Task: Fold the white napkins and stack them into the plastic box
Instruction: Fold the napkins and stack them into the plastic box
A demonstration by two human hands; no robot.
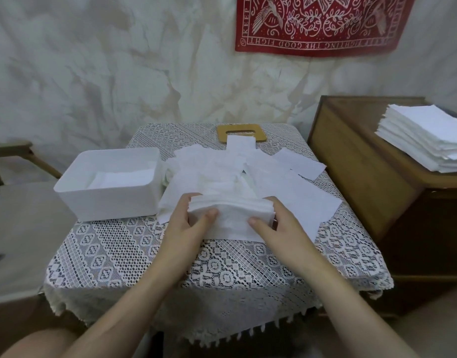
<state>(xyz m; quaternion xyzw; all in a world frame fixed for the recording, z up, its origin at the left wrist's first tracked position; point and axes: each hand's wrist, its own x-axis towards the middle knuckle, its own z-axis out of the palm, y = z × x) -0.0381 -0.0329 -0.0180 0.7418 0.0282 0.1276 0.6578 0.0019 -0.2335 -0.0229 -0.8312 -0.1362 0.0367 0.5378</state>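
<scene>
Here, left hand point(190, 224) and right hand point(272, 226) clasp a folded napkin stack point(231, 211) by its ends, thumbs on top, on the worktop point(222, 267) beside the plastic box point(111, 205). Squeezing evenly with edges squared should carry it over flat.

A white plastic box point(111, 202) (open-topped, rectangular) sits at the left of the worktop point(222, 264), with a few flat napkins point(119, 180) inside. Just to its right, loose white napkins point(297, 195) lie spread and overlapping. At their near edge is a folded napkin bundle point(230, 214), its layered edges showing, gripped between the left hand point(187, 223) and right hand point(277, 224).
</scene>
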